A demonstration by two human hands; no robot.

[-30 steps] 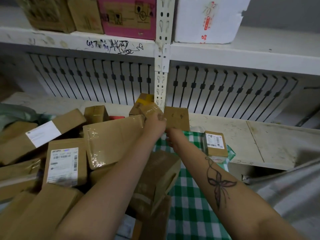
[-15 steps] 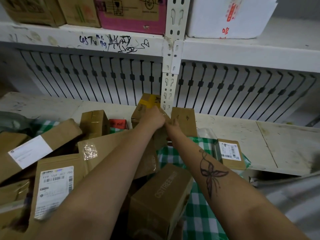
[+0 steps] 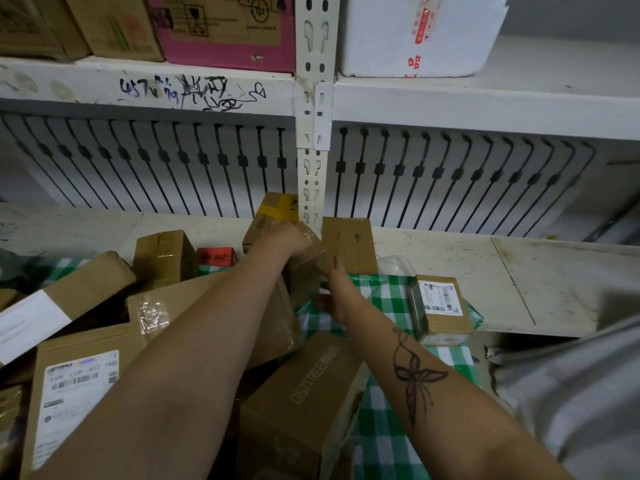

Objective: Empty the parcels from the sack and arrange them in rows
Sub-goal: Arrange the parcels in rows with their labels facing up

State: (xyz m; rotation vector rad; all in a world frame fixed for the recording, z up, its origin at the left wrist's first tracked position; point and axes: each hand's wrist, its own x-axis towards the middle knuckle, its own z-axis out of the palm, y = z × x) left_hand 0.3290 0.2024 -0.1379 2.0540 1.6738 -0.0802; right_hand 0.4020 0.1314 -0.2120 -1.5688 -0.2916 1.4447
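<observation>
Lower now, the right hand point(image 3: 333, 295) touches a small taped brown cardboard box point(image 3: 309, 261), frame centre (grip unclear). On top, the left hand point(image 3: 285, 239) grips it.

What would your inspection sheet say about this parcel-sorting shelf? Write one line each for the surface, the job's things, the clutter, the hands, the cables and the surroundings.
Surface: scuffed white shelf board, partly under a green checked sack.
Job's things: heap of brown parcels lying loosely at left; taped parcel in hand; plain parcel upright by the post; labelled parcel on the sack at right.
Clutter: crumpled clear plastic behind the labelled parcel.
Hands: left hand grips the taped parcel's top; right hand holds its lower right side.
Cables: nothing seen.
Surroundings: slotted post; scribbled upper shelf carrying a pink carton and a white foam box.
</observation>
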